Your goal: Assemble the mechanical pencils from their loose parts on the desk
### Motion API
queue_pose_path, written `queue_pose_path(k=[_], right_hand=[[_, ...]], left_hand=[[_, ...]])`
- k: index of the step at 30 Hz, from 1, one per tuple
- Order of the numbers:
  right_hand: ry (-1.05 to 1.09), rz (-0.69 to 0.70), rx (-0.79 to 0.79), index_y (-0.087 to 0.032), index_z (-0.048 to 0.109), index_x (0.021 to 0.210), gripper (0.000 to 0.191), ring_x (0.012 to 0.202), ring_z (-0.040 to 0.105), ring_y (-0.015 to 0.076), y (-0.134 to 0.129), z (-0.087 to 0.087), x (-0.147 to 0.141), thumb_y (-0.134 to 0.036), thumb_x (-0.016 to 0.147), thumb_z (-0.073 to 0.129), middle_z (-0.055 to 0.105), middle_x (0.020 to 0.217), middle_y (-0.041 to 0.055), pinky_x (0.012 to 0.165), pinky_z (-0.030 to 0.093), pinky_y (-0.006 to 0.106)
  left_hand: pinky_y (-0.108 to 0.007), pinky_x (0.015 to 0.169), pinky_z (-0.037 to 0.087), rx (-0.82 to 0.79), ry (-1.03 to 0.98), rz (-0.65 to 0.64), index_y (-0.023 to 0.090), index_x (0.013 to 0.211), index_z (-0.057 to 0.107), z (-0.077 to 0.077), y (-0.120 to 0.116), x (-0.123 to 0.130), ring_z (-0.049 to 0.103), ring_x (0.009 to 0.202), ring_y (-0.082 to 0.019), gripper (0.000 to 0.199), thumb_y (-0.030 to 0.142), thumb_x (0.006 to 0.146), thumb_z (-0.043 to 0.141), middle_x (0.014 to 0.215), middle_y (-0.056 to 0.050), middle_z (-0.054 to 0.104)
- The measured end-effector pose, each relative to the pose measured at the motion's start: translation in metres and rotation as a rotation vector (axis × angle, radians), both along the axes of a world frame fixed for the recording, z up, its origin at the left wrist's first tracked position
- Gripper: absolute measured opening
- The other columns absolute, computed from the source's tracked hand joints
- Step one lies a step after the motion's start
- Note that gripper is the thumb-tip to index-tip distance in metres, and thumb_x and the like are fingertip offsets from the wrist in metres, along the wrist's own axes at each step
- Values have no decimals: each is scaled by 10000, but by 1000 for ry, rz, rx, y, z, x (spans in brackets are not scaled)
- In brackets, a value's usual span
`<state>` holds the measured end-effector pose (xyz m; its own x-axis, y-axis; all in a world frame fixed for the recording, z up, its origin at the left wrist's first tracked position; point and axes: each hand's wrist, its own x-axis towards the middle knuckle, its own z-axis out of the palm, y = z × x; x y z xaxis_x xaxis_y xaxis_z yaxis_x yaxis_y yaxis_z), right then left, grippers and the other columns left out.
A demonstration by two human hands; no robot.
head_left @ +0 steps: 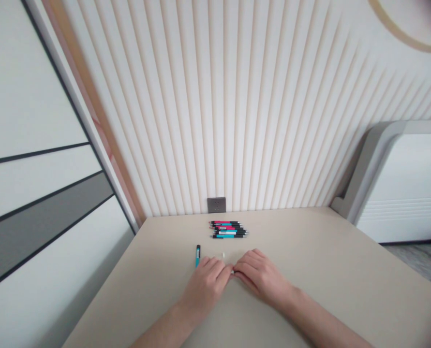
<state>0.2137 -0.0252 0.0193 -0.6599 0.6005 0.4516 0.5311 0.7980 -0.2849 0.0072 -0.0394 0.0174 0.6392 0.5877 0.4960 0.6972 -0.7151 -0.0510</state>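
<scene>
My left hand (208,280) and my right hand (258,273) are close together low over the table, fingers closed. Between their fingertips shows a small pale and dark piece (233,271), pinched from both sides; it is too small to name. A blue pen barrel with a black top (198,255) stands out just beyond my left hand, its lower end hidden by the fingers. A small whitish translucent piece (223,255) lies behind my left fingers.
Several pens (229,230) in pink, blue, white and black lie in a row at the back of the beige table (309,241). A dark socket (216,205) sits on the ribbed wall behind. A white cabinet is on the left, a pale headboard on the right.
</scene>
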Motion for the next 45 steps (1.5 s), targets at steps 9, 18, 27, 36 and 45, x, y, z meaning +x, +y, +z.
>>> queue_pose_path(k=[9,18,27,36,45], right_hand=[[84,-192,-34,-221,637,1025,258,891,594,200,24,-6,27,-288,993,390,680,958,80,812,429,350],[35,-233,-147,-220,643,1001,217,906,605,199,26,-15,27,-261,959,435,682,949,58,832,442,340],[14,-289,-164,-222,651,1076,276,920,602,191,23,-15,24,-164,908,439,660,949,67,843,449,306],[27,-412,-238,-199,632,981,229,878,618,178,21,-13,19,-178,899,419,663,931,57,800,435,272],[117,-606,-222,-207,613,991,201,873,636,179,31,-13,31,-215,898,436,691,959,48,774,424,261]], left_hand=[[-322,671,414,-49,15,81,187,893,626,3,5,-5,572,712,-183,233,179,965,405,736,-39,601],[-319,687,430,-205,-136,136,188,865,592,-1,5,-6,591,733,-192,181,188,940,428,761,-42,644],[-314,735,457,-262,-123,110,199,1175,550,-5,4,-5,629,778,-195,301,136,899,445,845,-50,685],[-295,757,461,-410,-162,79,202,916,627,-5,-6,15,634,802,-183,196,120,889,451,826,-29,689],[-297,743,461,-473,-5,225,174,844,620,-2,12,80,641,832,-210,179,162,879,446,850,-69,670]])
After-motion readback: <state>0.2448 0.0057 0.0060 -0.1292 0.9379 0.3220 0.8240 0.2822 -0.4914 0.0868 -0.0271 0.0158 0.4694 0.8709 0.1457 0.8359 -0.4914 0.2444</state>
